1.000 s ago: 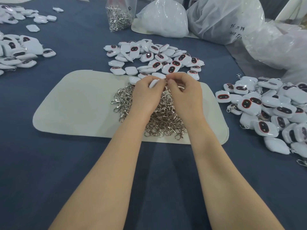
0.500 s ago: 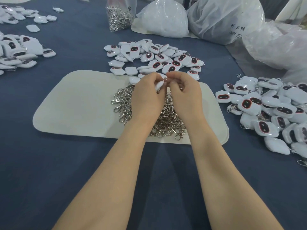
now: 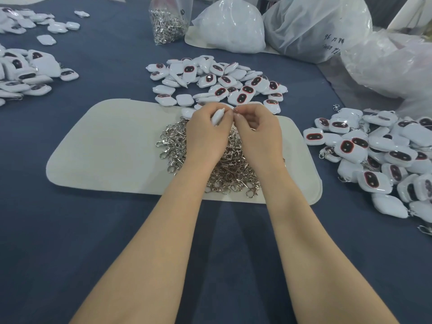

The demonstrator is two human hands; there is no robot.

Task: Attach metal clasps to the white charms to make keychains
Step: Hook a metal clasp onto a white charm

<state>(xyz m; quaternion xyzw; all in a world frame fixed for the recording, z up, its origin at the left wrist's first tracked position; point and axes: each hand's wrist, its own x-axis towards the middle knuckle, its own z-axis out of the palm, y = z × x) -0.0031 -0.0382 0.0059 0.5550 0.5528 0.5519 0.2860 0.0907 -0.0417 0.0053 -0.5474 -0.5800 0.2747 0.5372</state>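
Note:
My left hand (image 3: 205, 134) grips a white charm (image 3: 217, 116) edge-on, above a heap of silver metal clasps (image 3: 210, 160) on a cream mat (image 3: 105, 146). My right hand (image 3: 257, 132) pinches its fingertips against the charm's top end; whatever small piece it holds there is hidden by the fingers. Just beyond my hands lies a pile of loose white charms (image 3: 217, 80) with red-rimmed dark faces. A second pile of charms (image 3: 378, 155), some with clasps showing, lies at the right.
Further charm piles (image 3: 25, 71) sit at the far left on the blue tablecloth. A clear bag of clasps (image 3: 167, 22) stands at the back, beside several large white plastic bags (image 3: 315, 26). Crumpled clear plastic (image 3: 392, 64) covers the right rear corner.
Both hands stayed together over the clasp heap. The charm in my left hand has tilted slightly, and my right fingertips have shifted closer to its top end.

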